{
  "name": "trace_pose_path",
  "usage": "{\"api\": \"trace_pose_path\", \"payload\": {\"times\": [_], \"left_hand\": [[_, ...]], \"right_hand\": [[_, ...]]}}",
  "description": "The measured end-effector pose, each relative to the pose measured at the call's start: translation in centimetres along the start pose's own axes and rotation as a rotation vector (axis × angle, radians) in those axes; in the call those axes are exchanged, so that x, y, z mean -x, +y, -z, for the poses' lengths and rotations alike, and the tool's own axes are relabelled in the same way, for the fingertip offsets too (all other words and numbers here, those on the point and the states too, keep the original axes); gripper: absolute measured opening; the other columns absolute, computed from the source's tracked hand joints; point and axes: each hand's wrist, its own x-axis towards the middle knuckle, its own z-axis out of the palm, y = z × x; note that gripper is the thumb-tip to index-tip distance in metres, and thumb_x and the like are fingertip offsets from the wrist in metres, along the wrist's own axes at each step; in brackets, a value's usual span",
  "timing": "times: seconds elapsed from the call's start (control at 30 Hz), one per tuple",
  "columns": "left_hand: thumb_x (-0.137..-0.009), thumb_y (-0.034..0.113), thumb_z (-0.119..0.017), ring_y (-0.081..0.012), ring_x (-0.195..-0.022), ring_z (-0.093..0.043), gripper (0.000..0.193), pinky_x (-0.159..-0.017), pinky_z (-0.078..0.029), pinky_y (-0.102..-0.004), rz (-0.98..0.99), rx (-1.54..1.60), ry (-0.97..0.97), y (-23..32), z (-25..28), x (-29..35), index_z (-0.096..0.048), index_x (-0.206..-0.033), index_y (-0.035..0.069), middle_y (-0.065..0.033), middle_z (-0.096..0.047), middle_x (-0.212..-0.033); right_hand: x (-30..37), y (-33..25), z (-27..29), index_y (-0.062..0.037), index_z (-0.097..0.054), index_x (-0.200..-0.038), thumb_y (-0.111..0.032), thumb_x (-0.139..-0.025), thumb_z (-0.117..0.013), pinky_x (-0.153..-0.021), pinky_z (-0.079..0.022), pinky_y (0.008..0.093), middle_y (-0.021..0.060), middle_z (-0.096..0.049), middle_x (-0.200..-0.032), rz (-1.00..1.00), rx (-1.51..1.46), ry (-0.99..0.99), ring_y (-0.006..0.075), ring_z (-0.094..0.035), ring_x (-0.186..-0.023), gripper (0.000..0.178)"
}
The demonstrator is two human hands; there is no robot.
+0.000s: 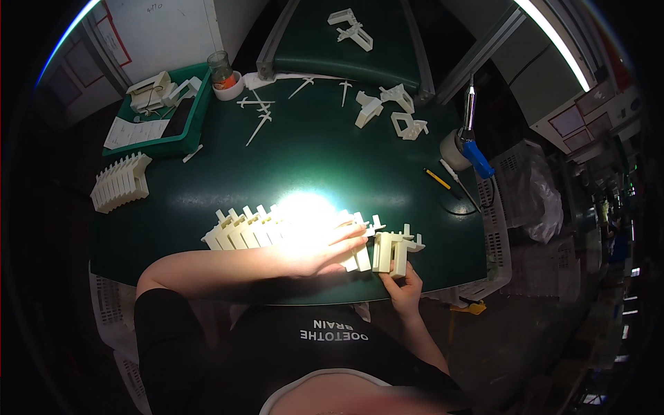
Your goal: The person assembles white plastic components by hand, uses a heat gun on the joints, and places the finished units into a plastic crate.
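Note:
A row of cream moulded plastic parts [235, 232] stands side by side near the front edge of the green table. My left forearm reaches across in front of the row. My left hand [332, 252] lies against its right end with fingers stretched out, and bright glare washes out part of the hand and the parts beside it. Just right of the row, my right hand [404, 285] grips another cream plastic part [382, 256] from below, fingers and thumb closed on its lower end. Thin prongs stick up from this part's top.
At the left are a stacked row of cream parts [123, 183] and a green tray [197, 124]. White sprue pieces [261, 114] and loose white parts [401, 100] lie toward the back. A blue-handled tool [477, 159] stands in a holder at right, near a yellow pen [438, 179].

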Motion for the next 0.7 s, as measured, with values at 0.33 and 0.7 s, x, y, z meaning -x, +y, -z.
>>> {"api": "trace_pose_path", "payload": {"times": [0.33,0.7], "left_hand": [[-0.089,0.040,-0.064,-0.0388,-0.144,-0.022,0.077,-0.114,-0.023,-0.0543,0.026,0.004,-0.054,0.2,-0.1,0.6,-0.027,-0.152,0.015,-0.0173,-0.025,-0.156],[-0.087,0.043,-0.066,-0.0378,-0.143,-0.025,0.080,-0.114,-0.024,-0.0532,0.039,0.020,-0.009,0.2,0.8,0.4,-0.029,-0.151,0.012,-0.0190,-0.026,-0.155]], "right_hand": [[-2.1,-0.5,1.6,-0.0012,-0.067,-0.099,-0.001,-0.075,-0.069,-0.081,-0.047,0.0338,0.0103,-0.066,-0.097,0.161,0.137,-0.234,0.0257,-0.061,-0.090,0.023],[-0.3,-0.7,0.6,-0.0026,-0.069,-0.098,0.001,-0.077,-0.071,-0.081,-0.047,0.0326,0.0090,-0.067,-0.097,0.027,0.007,-0.055,0.0241,-0.062,-0.090,0.021]]}}
